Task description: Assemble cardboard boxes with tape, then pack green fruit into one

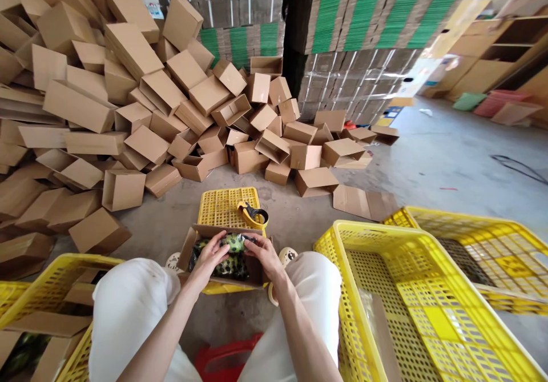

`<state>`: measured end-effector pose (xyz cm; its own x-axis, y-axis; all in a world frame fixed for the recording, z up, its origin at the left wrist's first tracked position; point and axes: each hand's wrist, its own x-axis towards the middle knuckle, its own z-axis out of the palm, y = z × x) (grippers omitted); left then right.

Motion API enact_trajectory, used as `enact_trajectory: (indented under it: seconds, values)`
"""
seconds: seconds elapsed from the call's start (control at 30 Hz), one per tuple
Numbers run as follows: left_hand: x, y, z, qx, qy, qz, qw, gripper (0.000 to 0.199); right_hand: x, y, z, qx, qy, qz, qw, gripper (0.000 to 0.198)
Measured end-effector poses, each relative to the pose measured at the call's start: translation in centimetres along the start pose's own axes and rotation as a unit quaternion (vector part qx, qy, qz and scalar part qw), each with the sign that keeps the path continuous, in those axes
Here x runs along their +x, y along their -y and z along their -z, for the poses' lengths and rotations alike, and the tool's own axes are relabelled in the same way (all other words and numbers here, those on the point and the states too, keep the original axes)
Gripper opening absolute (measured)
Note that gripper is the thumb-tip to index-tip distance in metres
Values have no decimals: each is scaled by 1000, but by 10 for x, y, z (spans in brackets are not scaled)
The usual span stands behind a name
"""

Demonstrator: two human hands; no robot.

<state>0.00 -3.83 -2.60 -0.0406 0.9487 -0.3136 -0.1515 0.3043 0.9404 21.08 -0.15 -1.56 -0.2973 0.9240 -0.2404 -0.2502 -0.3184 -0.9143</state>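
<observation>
An open cardboard box [187,250] lies between my knees on an upturned yellow crate [218,205]. Inside it are dark and green items in shiny clear plastic; their kind is too small to tell. Over the box, my left hand [213,253] and my right hand [262,252] hold the two ends of a clear plastic bag with light green contents [235,244], fingers closed on it. Just behind the box, a tape dispenser [252,213] in yellow and black rests on the crate.
A large heap of small cardboard boxes [166,91] fills the left and back. Yellow crates stand on both sides: a right crate [342,273] and a left crate [47,273] with boxes in it. Something red [226,359] lies below me. Bundled cardboard stacks [355,73] rise behind.
</observation>
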Motion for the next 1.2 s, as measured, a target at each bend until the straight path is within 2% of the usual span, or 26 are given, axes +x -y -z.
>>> enact_trajectory:
  seconds: [0.07, 0.1, 0.17, 0.2, 0.23, 0.27, 0.33, 0.47, 0.53, 0.63, 0.9, 1.07, 1.2]
  values:
    - [7, 6, 7, 161, 1, 6, 987, 71, 3, 0, 3, -5, -39, 46, 998, 24]
    - [9, 9, 11, 275, 14, 8, 961, 66, 4, -1, 4, -2, -57, 70, 996, 20]
    - [14, 15, 16, 478, 52, 10, 877, 60, 7, -1, 7, 5, -81, 100, 992, 21]
    - [16, 17, 17, 543, 72, 12, 837, 61, 8, -2, 8, 8, -85, 101, 991, 25]
    - [18, 19, 17, 582, 85, 16, 808, 64, 9, -3, 8, 9, -85, 97, 992, 28]
    - [20, 20, 16, 602, 92, 19, 793, 68, 10, -3, 9, 9, -82, 90, 992, 31]
    - [24, 20, 13, 626, 96, 22, 773, 69, 11, -4, 8, 12, -78, 81, 994, 31]
    - [30, 17, 10, 665, 113, 21, 737, 60, 10, -3, 7, 27, -87, 65, 994, 28]
    - [30, 17, 12, 671, 124, 13, 731, 58, 10, -3, 7, 36, -84, 49, 995, 26]
    - [28, 17, 16, 665, 132, -2, 735, 55, 10, -2, 6, 49, -79, 34, 995, 23]
    - [33, 9, 19, 585, 164, -28, 794, 35, 10, -2, 6, 28, -82, 25, 996, 28]
    - [31, 7, 22, 552, 166, -33, 816, 47, 8, -2, 7, 24, -82, 20, 996, 30]
    - [27, 10, 9, 538, 165, -36, 826, 58, 8, -2, 7, 37, -78, 22, 996, 33]
